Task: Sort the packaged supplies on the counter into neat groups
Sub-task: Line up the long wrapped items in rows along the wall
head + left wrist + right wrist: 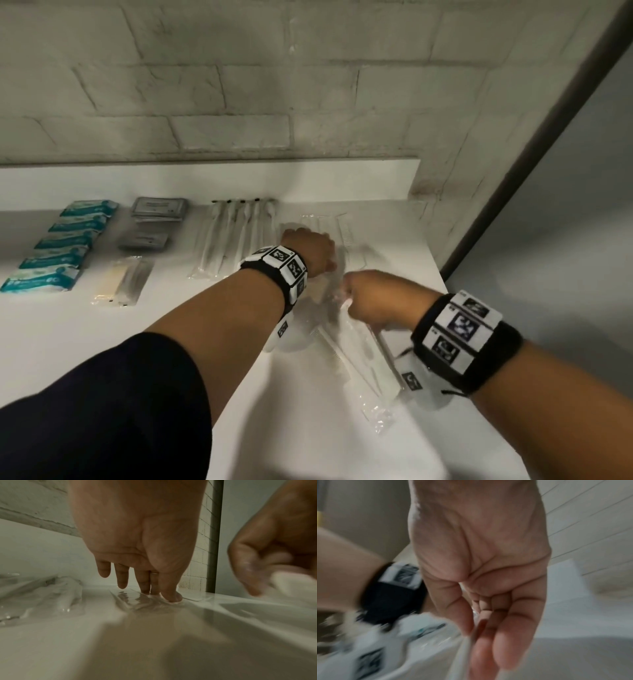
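Clear-wrapped comb packets (330,224) lie flat at the back right of the white counter (171,342). My left hand (308,248) reaches over them, and in the left wrist view its straight fingertips (169,596) press down on a clear packet (137,601). Just in front, my right hand (358,294) grips the top end of a long clear packet (356,356) with white combs inside, which trails back toward me. The blurred right wrist view shows the thumb and fingers (488,635) pinching the packet's edge (464,655).
Sorted rows run along the back: teal tissue packs (58,246), grey sachets (157,212), cream stick packets (121,281) and toothbrush packets (236,236). A white ledge (308,178) and a brick wall stand behind. The counter's right edge (479,342) drops off beside my right wrist.
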Tool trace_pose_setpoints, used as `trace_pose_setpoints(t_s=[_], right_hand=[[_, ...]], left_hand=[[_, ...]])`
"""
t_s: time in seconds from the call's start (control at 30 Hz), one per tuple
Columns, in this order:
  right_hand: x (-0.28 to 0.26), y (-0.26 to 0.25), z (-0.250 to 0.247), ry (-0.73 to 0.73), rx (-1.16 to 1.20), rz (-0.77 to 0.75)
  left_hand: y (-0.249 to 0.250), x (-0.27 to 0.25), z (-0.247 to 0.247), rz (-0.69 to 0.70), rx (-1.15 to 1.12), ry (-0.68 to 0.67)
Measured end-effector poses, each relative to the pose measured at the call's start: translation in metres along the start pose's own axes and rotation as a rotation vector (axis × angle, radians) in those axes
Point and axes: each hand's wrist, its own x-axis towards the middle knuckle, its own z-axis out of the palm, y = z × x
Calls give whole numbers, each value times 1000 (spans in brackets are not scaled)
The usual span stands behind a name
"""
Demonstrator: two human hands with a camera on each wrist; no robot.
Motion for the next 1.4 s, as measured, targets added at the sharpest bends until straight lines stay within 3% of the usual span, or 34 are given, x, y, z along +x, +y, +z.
trace_pose_setpoints(t_s=[0.1, 0.2, 0.33, 0.47, 0.67, 1.1, 1.4], right_hand=[[18, 31, -19, 172, 186, 125], [20, 53, -27, 359, -47, 104], [17, 59, -13, 150, -221, 56], [26, 68, -14, 131, -284, 75], [49, 81, -28, 122, -384, 129], [100, 66, -51, 101, -350, 69], [105, 68, -55, 136, -289, 65]], left_hand=[[-2, 1, 2, 12, 12, 6], [-5, 6, 4, 28, 27, 6], [-5, 13, 6, 39, 12, 29], [9, 20, 2, 44, -48, 195], [29, 27, 5, 62, -18, 105], [27, 20, 6, 40, -48, 61], [30, 16, 0, 11, -47, 7]])
